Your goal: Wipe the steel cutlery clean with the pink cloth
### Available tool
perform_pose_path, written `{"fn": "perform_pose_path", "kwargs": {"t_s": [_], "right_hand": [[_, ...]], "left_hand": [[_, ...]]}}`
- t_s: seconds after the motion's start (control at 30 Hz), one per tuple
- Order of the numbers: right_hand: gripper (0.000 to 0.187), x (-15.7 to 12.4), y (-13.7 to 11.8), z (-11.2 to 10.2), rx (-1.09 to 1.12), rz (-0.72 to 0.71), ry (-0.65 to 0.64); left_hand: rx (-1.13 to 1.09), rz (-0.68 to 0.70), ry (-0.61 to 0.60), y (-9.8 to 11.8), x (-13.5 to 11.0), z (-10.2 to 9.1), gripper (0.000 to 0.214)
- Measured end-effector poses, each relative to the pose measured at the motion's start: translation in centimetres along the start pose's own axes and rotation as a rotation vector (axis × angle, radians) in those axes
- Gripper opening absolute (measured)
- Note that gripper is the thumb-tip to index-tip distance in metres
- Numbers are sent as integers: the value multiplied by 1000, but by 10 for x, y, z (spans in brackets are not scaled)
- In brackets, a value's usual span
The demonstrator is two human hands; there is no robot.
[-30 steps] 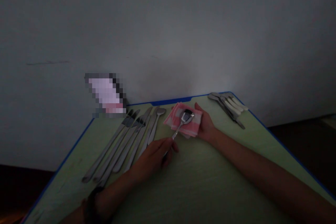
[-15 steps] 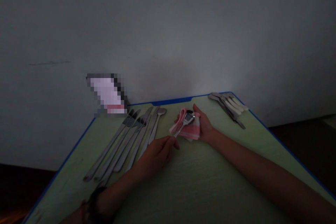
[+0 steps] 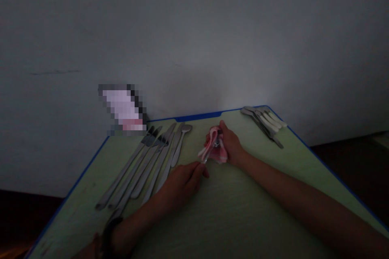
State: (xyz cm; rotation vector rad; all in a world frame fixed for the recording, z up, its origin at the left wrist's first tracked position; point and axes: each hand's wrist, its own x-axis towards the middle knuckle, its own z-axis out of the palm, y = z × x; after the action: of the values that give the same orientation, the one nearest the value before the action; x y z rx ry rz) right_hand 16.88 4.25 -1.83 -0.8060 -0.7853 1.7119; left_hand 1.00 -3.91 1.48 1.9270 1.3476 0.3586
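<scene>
My left hand [image 3: 188, 176] pinches the handle end of a metal spoon [image 3: 206, 158], whose bowl is mostly covered by cloth. Around the bowl, my right hand [image 3: 230, 141] closes a pink and white cloth [image 3: 221, 154], folded over on both sides. Both hands are above the middle of the green table [image 3: 225, 206]. Left of them, several long-handled knives [image 3: 141, 170] lie side by side, partly behind my left forearm. A small spoon [image 3: 182, 139] rests at the right end of that row.
At the far right corner lies a bunch of cutlery [image 3: 264, 121], some pieces with white handles. A blurred-out, screen-like object [image 3: 123, 107] leans against the wall [image 3: 194, 40] at the back left. Blue edging [image 3: 199, 116] runs round the table.
My right hand has folded the cloth over the spoon's bowl, which was exposed before. My left hand keeps hold of the handle and has shifted only slightly.
</scene>
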Motion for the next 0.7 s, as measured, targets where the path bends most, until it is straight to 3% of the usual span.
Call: {"fn": "perform_pose_path", "kwargs": {"t_s": [0.2,0.37,0.5,0.7], "right_hand": [[63,-7,1,5,-341,-246,147],[64,-10,0,4,-575,-337,245],[62,-9,-1,2,-660,-348,250],[57,-6,-3,-1,-747,-483,316]], "left_hand": [[94,45,12,-5,-1,2,42],[156,53,-1,-4,-1,3,43],[229,59,-13,-2,-2,6,41],[255,74,10,-5,-2,9,40]]}}
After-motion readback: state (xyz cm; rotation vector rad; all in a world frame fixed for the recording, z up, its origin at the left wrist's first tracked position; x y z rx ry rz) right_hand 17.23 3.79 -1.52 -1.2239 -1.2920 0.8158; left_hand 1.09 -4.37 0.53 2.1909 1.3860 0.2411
